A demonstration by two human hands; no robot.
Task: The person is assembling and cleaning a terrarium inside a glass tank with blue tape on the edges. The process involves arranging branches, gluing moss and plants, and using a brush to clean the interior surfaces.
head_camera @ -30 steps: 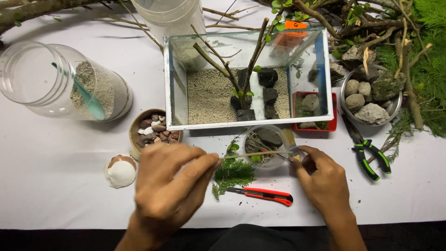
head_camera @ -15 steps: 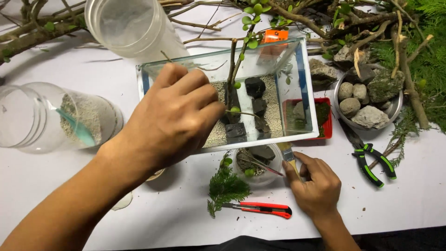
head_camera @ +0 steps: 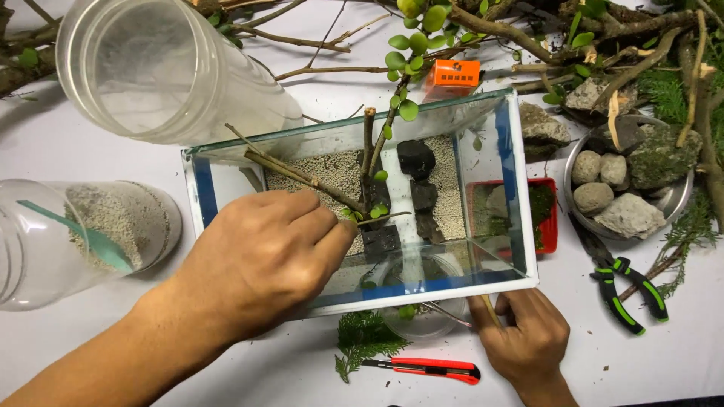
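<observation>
Left hand (head_camera: 260, 252) inside glass tank (head_camera: 520, 218), fingers pinched on a twig (head_camera: 302, 175). Right hand (head_camera: 524, 339) closed around tweezers (head_camera: 446, 311) at the tank's front edge.

Glossy clear glass tank (head_camera: 362, 151) holds matt, grainy gravel (head_camera: 332, 177) and rough dark stones (head_camera: 416, 158); a shiny metal bowl (head_camera: 675, 203) sits at the matt white table's (head_camera: 113, 362) right edge.
</observation>
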